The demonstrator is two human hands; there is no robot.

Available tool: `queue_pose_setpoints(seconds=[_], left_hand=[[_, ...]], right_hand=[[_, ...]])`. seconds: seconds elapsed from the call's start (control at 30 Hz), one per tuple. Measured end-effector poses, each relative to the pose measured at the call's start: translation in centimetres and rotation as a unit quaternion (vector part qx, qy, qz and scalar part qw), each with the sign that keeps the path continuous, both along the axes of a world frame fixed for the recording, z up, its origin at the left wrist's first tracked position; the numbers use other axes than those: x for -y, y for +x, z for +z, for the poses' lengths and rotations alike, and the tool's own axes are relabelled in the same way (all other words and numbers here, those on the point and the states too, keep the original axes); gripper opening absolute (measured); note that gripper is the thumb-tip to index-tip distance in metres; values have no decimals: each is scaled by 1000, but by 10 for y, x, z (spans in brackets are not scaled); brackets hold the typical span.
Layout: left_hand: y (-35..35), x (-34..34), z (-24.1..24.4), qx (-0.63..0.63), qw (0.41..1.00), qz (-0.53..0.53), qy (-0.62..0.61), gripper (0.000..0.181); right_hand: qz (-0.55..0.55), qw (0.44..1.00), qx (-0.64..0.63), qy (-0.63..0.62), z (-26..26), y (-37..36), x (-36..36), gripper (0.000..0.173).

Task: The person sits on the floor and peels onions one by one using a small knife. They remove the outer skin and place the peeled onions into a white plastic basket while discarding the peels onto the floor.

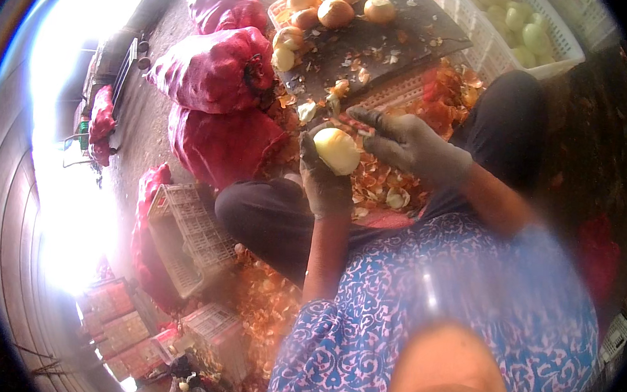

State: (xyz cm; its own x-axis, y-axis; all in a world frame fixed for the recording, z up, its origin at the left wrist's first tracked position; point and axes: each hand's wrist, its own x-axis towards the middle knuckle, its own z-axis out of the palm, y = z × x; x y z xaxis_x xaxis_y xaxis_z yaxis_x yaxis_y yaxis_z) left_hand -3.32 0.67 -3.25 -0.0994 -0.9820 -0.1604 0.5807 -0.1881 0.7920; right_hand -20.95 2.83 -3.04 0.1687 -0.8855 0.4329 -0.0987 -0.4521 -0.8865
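My left hand (325,187), in a grey work glove, grips a pale peeled onion (338,151) over my lap. My right hand (414,147), gloved too, holds a small tool with a reddish handle (356,124), apparently a knife; its blade is hard to make out. Just beyond my hands is a dark board (378,41) strewn with scraps of skin. Several brown onions (335,13) sit along its far left side, and a partly peeled one (283,59) lies at the left edge.
Red mesh sacks (213,69) are piled at the left. A white plastic crate (570,57) at the upper right contains peeled onions (534,37). Onion skins (383,182) cover the ground between my legs. A tipped crate (191,236) lies beside my left knee. Another person (188,388) is at lower left.
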Motion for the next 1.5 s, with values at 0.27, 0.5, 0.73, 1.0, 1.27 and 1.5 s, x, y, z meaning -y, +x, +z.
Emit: queue_pose_setpoints(seconds=[0.27, 0.5, 0.73, 1.0, 1.27, 1.5], left_hand=[[11, 0, -8, 279, 951, 5, -131, 45], [-1, -2, -9, 279, 947, 29, -158, 40], [-11, -7, -17, 229, 951, 69, -197, 49], [9, 1, -27, 69, 995, 27, -70, 48], [22, 8, -15, -173, 978, -96, 60, 41], [4, 1, 1, -61, 996, -3, 60, 59]], right_hand=[[22, 996, -85, 9, 13, 9, -12, 47], [-50, 994, -100, 21, 2, 12, -10, 41], [-41, 987, 97, 121, 6, 9, -3, 39], [-84, 996, -24, 18, -5, -5, 10, 42], [-2, 997, -80, -5, 1, 23, -11, 45], [-138, 987, -79, 0, -24, -4, 14, 49]])
